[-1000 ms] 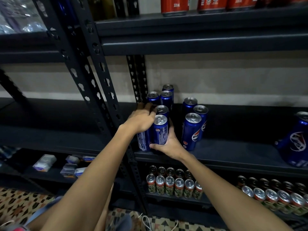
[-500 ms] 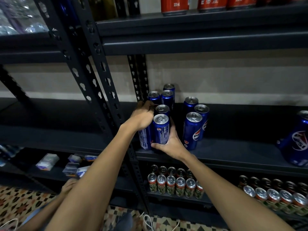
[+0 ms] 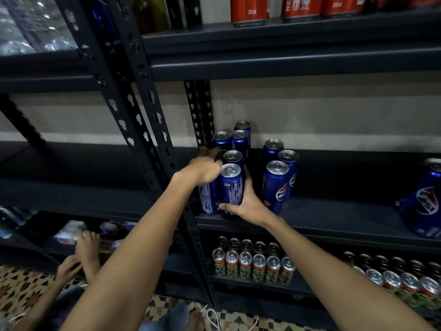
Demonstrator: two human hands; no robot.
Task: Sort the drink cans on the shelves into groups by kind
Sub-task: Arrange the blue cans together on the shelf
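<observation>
Several tall blue cola cans stand in a tight cluster on the middle dark shelf [image 3: 334,218], beside the upright post. My right hand [image 3: 245,201] wraps the front blue can [image 3: 231,185] from the right and below. My left hand [image 3: 205,170] lies over the top of the can to its left [image 3: 208,199], fingers curled round it. Three more blue cans [image 3: 274,185] stand just right of my hands. Another blue can [image 3: 427,199] is at the far right edge.
Red cans [image 3: 249,9] line the top shelf. Green-and-red cans [image 3: 253,266] stand in rows on the lower shelf, with more at the right [image 3: 401,283]. Perforated dark posts [image 3: 133,115] rise at left. Another person's hands [image 3: 81,254] reach at lower left, over a patterned tile floor.
My hands stay on the same two cans, barely shifted. Another person's hands have come into view at the lower left.
</observation>
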